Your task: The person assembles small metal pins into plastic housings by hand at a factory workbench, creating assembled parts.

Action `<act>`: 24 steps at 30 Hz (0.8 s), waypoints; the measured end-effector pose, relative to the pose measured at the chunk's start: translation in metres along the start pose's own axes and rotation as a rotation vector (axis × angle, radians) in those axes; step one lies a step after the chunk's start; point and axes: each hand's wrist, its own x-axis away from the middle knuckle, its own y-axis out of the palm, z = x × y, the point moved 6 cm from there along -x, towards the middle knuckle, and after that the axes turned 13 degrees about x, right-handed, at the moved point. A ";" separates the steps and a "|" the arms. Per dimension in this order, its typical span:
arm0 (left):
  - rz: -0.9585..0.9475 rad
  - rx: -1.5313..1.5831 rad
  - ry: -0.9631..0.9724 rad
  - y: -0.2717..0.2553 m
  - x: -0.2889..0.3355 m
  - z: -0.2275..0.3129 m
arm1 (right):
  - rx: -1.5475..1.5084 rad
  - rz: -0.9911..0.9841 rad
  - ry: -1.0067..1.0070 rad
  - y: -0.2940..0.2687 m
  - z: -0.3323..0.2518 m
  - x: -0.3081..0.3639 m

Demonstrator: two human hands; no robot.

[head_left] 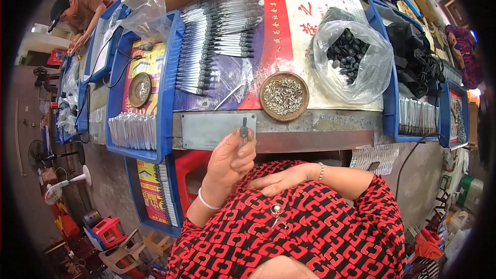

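Observation:
My left hand (231, 161) is raised before the table's near edge, its thumb and fingertips pinching a small dark part (244, 123) with a narrow upright tip. My right hand (283, 180) lies palm down against my patterned clothing, fingers stretched out, holding nothing. Just beyond the left hand, a flat grey plate (204, 130) sits along the table edge. A round brown bowl (264, 108) of small metal pieces stands to its right. Farther right, a clear plastic bag (376, 85) holds many black caps (347, 57) that resemble the part in my left hand.
Rows of slim metal rods with dark ends (194, 54) cover the table's left side. A blue tray (166, 124) at left carries silvery rods and another bowl (139, 89). More blue trays (400, 138) stand at right. A red stool (188, 168) is under the table. Another person (85, 10) sits far left.

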 end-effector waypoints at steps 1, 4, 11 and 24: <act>0.006 0.023 -0.004 -0.001 -0.001 -0.002 | 0.035 0.021 -0.081 0.000 0.002 -0.008; 0.015 0.049 -0.005 0.001 -0.007 0.001 | 0.044 0.013 -0.087 0.000 0.005 -0.021; 0.017 0.006 -0.004 0.003 -0.014 0.019 | 0.287 0.121 0.030 -0.041 -0.019 0.023; -0.006 -0.061 -0.005 -0.002 -0.037 0.009 | 1.330 1.418 0.241 -0.126 -0.082 0.093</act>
